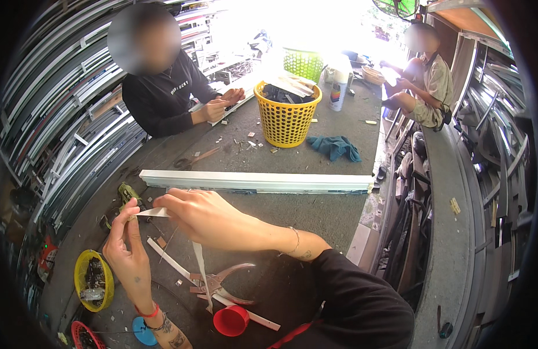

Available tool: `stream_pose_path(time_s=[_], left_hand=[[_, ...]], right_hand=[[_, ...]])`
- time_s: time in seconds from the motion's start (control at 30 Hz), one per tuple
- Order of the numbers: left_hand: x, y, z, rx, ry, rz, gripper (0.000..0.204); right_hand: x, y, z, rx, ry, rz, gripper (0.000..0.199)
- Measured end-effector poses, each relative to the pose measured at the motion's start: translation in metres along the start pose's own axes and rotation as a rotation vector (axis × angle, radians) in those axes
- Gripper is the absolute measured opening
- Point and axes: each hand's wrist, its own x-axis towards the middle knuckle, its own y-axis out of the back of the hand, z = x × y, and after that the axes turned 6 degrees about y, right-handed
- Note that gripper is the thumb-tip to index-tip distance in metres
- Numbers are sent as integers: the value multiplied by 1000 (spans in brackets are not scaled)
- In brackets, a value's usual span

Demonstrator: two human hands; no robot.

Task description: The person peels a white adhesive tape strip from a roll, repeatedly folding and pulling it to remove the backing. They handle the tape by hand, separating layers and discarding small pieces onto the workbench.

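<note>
My left hand (127, 253) pinches one end of a thin white strip (153, 213) between thumb and fingertips. A short way along, the bent fingers of my right hand (202, 216) hold the same strip; its tail hangs below that hand. Whether the strip is tape or plastic I cannot tell. Just beyond both hands lies a long white profile (257, 182), crosswise on the dark table. Beneath my right hand, metal pliers (227, 281) rest across a narrow white bar (262, 320). Close to them stands a red cup (231, 320).
A yellow basket (286, 125) of dark pieces stands beyond the profile, near a spray can (337, 93) and teal cloth (335, 149). Left are scissors (198, 158) and a small yellow basket (94, 281). One person (164, 96) works across the table; another (423, 87) sits far right.
</note>
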Motion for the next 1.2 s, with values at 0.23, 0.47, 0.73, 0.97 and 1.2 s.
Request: stream_pose_path(time_s=[0.23, 0.47, 0.73, 0.97, 1.2], left_hand=[[-3, 1, 1, -18, 37, 49, 8], [-8, 1, 6, -108, 31, 64, 19], [-5, 2, 3, -145, 38, -20, 34], [-5, 9, -4, -248, 122, -52, 33], [0, 33, -4, -199, 15, -328, 36]], right_hand=[[-2, -1, -2, -98, 34, 32, 48], [-5, 0, -6, -119, 79, 4, 59], [-6, -8, -8, -51, 165, 52, 41], [-4, -8, -4, -42, 262, 34, 25], [-4, -3, -12, 58, 327, 63, 16]])
